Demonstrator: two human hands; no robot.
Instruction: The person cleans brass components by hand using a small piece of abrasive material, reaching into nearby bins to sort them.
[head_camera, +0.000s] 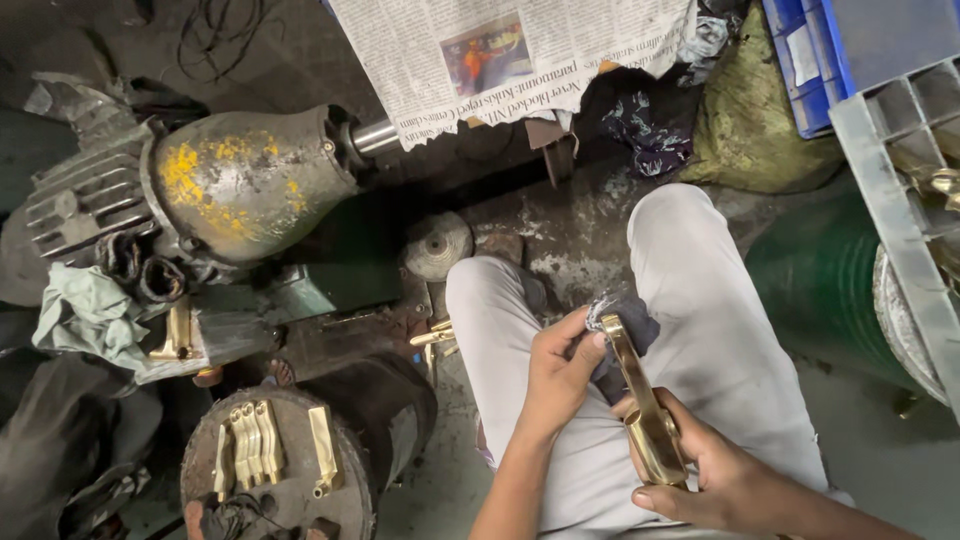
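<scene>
Two hands are in view, the left hand (560, 375) and the right hand (715, 475). One brass handle (640, 405) and one dark cloth (620, 335) sit between them. Four brass pieces (262, 445) lie on one round drum top (350, 505). One motor (215, 190), one newspaper (510, 55), one blue crate (815, 60).

light: dim overall, brightest on the pale trousers (700, 330) and newspaper (520, 50)
shadows: deep at left edge and top-left corner
glare: glints on brass handle (640, 400)
focus: centre sharp, corners slightly soft
distortion: wide-angle bend at edges
</scene>
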